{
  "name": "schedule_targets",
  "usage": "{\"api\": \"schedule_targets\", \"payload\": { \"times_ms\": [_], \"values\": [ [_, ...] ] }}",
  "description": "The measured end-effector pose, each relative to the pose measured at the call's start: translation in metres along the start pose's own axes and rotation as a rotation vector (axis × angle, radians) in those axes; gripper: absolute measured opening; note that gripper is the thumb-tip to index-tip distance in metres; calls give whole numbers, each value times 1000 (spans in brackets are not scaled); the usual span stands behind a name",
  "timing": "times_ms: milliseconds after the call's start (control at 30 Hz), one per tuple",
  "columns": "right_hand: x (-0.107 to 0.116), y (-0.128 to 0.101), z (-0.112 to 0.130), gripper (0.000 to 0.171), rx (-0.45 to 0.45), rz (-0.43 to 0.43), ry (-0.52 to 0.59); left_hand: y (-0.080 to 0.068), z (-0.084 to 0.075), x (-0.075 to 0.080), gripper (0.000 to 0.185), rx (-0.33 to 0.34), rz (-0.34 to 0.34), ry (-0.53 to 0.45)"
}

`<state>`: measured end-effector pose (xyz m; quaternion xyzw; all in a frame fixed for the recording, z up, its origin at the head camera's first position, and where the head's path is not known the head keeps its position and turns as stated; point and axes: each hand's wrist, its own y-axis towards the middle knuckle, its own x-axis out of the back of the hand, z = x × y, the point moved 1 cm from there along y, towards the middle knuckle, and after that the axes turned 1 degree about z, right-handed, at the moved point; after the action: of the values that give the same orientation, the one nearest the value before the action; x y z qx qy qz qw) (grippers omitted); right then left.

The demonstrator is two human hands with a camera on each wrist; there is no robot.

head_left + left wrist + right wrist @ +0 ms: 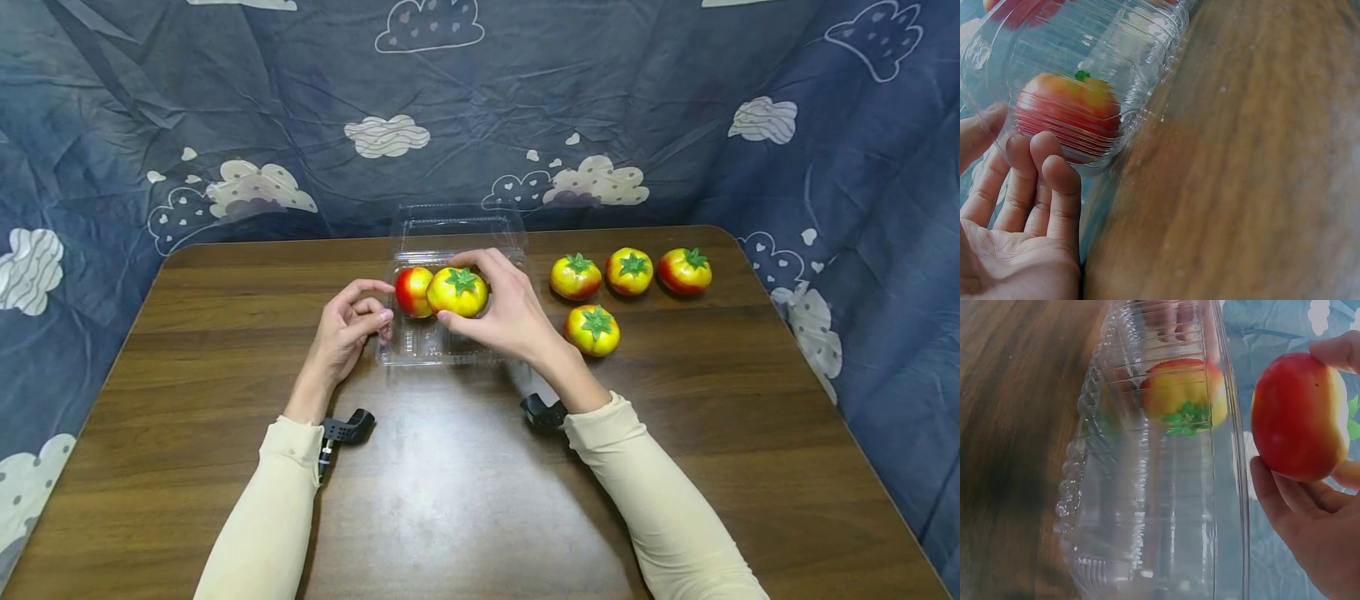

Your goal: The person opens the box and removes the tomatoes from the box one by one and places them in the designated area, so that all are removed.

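Observation:
A clear plastic clamshell container stands with its lid raised at the back. Inside its left end lies one red-and-yellow tomato, seen through the ribbed wall in the left wrist view. My left hand holds the container's left rim, thumb over the edge and fingertips against the outside wall. Over the container, my right hand grips another tomato between thumb and fingers. Its green leafy top faces up in the head view, and it partly overlaps the tomato in the container there.
Right of the container, three tomatoes stand in a back row: left, middle and right. A fourth tomato sits in front of them. The wooden table backs onto a blue cloud-print curtain.

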<state>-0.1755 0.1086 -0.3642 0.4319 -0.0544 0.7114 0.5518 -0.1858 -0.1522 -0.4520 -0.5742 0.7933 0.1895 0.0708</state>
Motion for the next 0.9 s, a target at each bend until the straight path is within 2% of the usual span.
{"api": "schedule_targets", "payload": {
  "times_ms": [267,500,900],
  "values": [
    [14,-11,-6,62,-31,-9,-14,0,0,-1,38,7,-10,15],
    [34,-17,-18,65,-57,-53,-40,-2,0,0,37,0,-13,6],
    [89,-46,-54,64,-168,-138,-115,-1,0,-1,39,-4,6,-6]
  ]
}}
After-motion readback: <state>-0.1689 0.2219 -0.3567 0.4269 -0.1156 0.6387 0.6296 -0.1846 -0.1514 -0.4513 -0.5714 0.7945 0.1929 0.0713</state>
